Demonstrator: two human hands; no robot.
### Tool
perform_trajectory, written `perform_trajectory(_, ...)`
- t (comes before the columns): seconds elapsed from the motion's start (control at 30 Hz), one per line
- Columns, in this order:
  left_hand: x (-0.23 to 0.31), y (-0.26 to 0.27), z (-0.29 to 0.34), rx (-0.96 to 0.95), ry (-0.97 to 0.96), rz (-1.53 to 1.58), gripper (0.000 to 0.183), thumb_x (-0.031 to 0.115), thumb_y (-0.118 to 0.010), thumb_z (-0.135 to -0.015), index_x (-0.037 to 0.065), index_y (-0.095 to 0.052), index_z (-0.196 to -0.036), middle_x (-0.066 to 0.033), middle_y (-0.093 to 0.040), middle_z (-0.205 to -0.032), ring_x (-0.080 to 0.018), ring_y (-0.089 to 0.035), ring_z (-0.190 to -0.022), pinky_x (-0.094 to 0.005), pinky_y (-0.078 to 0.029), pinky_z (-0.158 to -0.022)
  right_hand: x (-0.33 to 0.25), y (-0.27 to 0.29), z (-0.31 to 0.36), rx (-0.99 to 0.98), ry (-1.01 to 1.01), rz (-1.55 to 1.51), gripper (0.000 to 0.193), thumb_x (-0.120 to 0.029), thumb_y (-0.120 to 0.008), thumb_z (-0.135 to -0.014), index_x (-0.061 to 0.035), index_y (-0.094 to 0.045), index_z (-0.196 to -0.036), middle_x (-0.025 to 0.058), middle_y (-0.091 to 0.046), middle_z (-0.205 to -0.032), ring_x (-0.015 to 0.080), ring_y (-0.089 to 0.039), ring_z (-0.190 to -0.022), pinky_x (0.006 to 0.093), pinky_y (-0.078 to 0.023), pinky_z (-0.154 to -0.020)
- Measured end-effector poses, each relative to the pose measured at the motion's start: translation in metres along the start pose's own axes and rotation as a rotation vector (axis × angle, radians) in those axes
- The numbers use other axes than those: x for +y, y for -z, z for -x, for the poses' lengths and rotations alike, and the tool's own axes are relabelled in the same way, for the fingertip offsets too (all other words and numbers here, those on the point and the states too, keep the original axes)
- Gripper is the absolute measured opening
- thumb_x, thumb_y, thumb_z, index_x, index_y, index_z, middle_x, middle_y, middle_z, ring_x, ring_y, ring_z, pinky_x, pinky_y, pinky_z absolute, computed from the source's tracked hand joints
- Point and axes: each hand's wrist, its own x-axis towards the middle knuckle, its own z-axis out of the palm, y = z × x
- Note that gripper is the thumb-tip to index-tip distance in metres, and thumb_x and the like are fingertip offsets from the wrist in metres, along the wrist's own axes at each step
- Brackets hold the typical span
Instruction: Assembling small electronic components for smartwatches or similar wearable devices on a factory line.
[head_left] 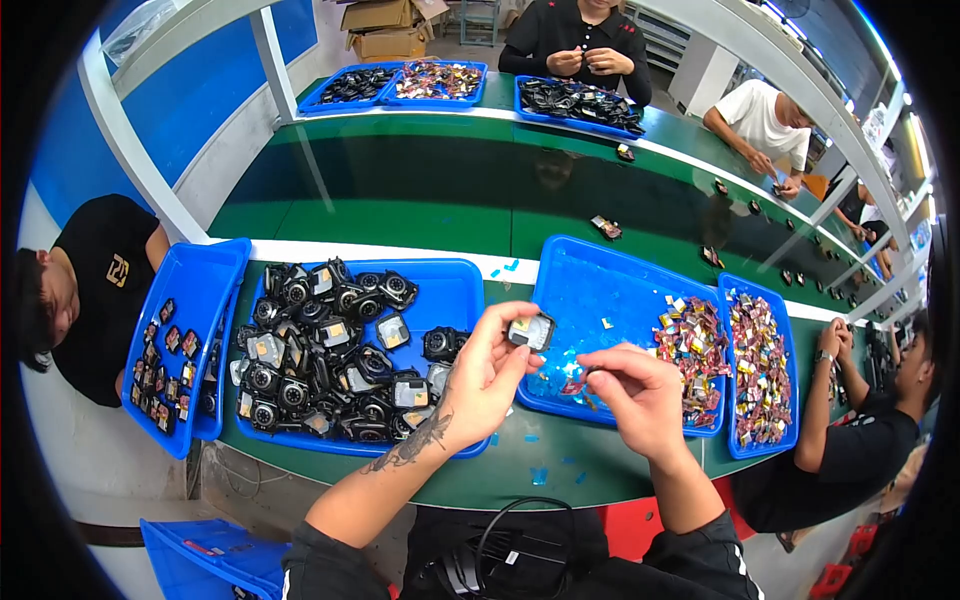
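My left hand (483,372) grips a black watch case (531,332) between thumb and fingers, its grey inner side showing. Close beside it, the thumb and fingertips of my right hand (640,392) are pinched together; whatever small piece they hold is too small to make out. Both hands are over the near edge of a blue tray (600,250) with scattered clear blue film bits (557,375) and a heap of small red, gold and white parts (690,350). To the left, a second blue tray (462,290) holds many black watch cases (293,390).
A narrow blue tray (735,440) of small parts stands at the right. Another blue tray (215,262) is tilted at the far left beside a seated person (105,290). Beyond lies a green conveyor belt (400,180) carrying a few pieces, with co-workers (580,45) across it.
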Motion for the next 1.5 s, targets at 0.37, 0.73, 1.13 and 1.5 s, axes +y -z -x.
perform_trajectory(0.37,0.006,0.0,0.002,-0.137,-0.268,-0.558,0.036,-0.003,-0.044,-0.089,0.002,-0.052,-0.124,-0.0118,-0.06,-0.111,-0.0209,-0.06,-0.105,-0.0362,-0.047,-0.091,0.004,-0.004,-0.004,-0.183,-0.097,-0.198,0.014,-0.002,-0.061,-0.092,0.0009,-0.069,-0.102,0.0117,-0.061,-0.108,0.0174,-0.063,-0.097,0.0289,-0.056,-0.081)
perform_trajectory(0.73,0.005,-0.006,0.006,-0.104,0.001,0.037,0.047,-0.001,-0.049,-0.097,-0.002,-0.038,-0.143,-0.0103,-0.054,-0.124,-0.0155,-0.056,-0.113,-0.03,-0.048,-0.096,0.009,-0.009,-0.002,0.027,0.064,-0.119,0.017,0.004,-0.062,-0.087,0.0,-0.071,-0.1,0.0109,-0.062,-0.101,0.0161,-0.062,-0.093,0.0276,-0.055,-0.076)
perform_trajectory(1.13,0.002,-0.005,0.005,-0.157,0.071,0.088,0.035,-0.002,-0.052,-0.096,-0.004,-0.053,-0.132,-0.0069,-0.053,-0.116,-0.0134,-0.059,-0.106,-0.0252,-0.05,-0.091,-0.007,-0.018,-0.003,0.185,0.242,0.333,0.013,0.0,-0.073,-0.079,-0.0018,-0.067,-0.091,0.0101,-0.068,-0.08,0.0175,-0.063,-0.063,0.0285,-0.048,-0.053)
perform_trajectory(1.5,-0.001,-0.004,0.006,-0.194,-0.049,-0.062,0.035,-0.002,-0.052,-0.096,-0.004,-0.053,-0.132,-0.0067,-0.054,-0.112,-0.0116,-0.058,-0.1,-0.024,-0.05,-0.086,-0.01,-0.024,-0.007,0.215,0.315,0.34,0.013,0.004,-0.071,-0.078,-0.0005,-0.069,-0.09,0.0117,-0.068,-0.082,0.0229,-0.066,-0.067,0.0305,-0.053,-0.058)
